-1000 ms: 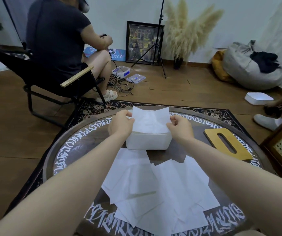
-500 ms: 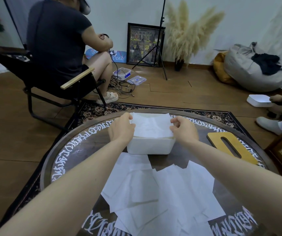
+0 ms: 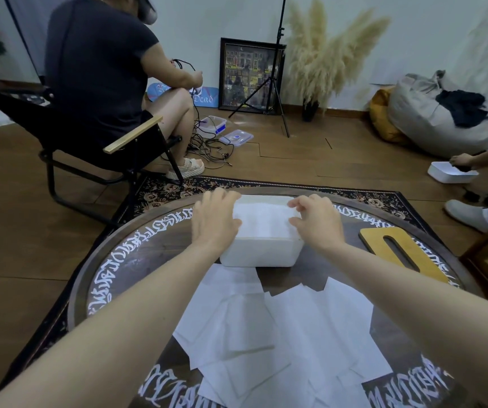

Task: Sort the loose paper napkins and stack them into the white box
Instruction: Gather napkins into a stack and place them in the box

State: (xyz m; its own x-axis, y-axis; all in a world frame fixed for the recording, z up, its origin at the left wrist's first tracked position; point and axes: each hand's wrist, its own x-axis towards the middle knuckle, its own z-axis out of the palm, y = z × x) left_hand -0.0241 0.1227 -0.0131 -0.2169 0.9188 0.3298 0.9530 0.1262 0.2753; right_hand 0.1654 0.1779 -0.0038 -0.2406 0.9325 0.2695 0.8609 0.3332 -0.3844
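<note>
Paper napkins [image 3: 269, 334] lie loose and overlapping on the near half of the round table [image 3: 113, 260], a messy fan of thin white sheets, some square-on, some skewed. They look very light, soft and floppy, likely to slide over each other and over the glossy tabletop, easy to crease or tear; best taken by pinching an edge or corner of one sheet, or by flattening a palm on a few and squaring them up first. White box [image 3: 260, 254] sits just beyond the pile, toward the table's far side, open-topped, rounded corners, looks like light plastic. Inside it a stack of napkins [image 3: 262, 219] fills it to roughly rim level, top sheet flat. Left hand [image 3: 214, 220] rests at the box's left end, fingers fairly straight and pressing on the stack's left edge, holding nothing. Right hand [image 3: 315, 220] is at the right end, fingers curled with tips on the stack's right edge; it seems to be tucking or pressing rather than gripping, though the view is too soft to be sure. Wooden lid with slot [image 3: 399, 248] lies flat on the table to the right, apart from the box. Judging by the pile, many sheets are left to stack. A second white box [image 3: 449, 175] sits on the floor at right, another person's hand in it, contents unclear.
</note>
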